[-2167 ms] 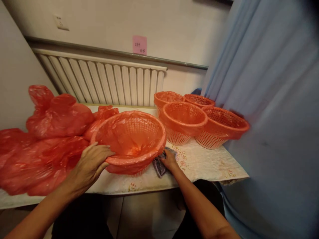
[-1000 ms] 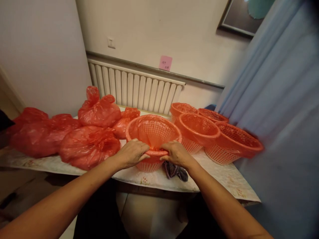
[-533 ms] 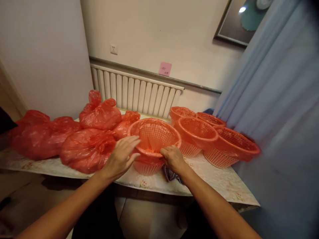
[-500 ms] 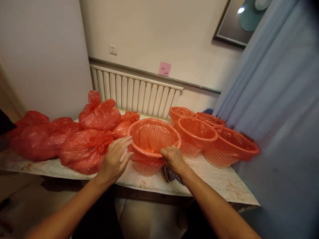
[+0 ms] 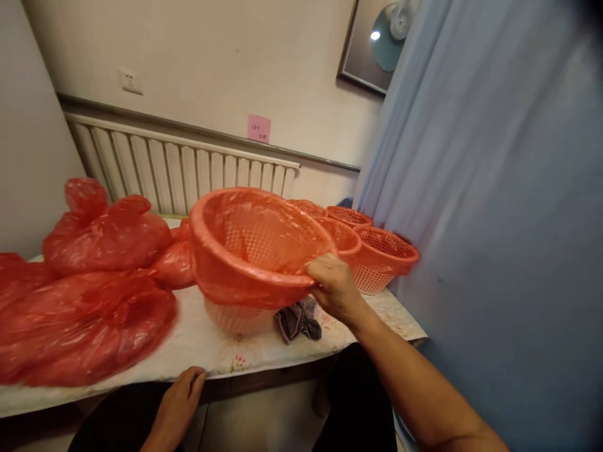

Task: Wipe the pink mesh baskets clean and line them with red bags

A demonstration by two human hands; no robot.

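An orange-red plastic basket (image 5: 214, 251) with latticed sides, lined with a thin red plastic bag, hangs tilted above the table. My right hand (image 5: 333, 285) grips its rim at the near right side, fingers closed over the rim and liner. Below the basket's right side, a crumpled dark cloth (image 5: 298, 319) lies on the table. My left hand (image 5: 181, 398) is down by the table's front edge, over a dark-clothed leg, holding nothing, with its fingers loosely stretched out.
Several filled red plastic bags (image 5: 94, 326) are heaped on the left of the flower-patterned table (image 5: 188, 348). Several similar lined baskets (image 5: 372, 276) stand at the right, against a blue curtain (image 5: 471, 220). A radiator (image 5: 183, 166) runs along the wall behind.
My right hand has lifted and tilted the basket off the table. My left hand has left the rim and dropped below the table edge. The view has turned to the right.
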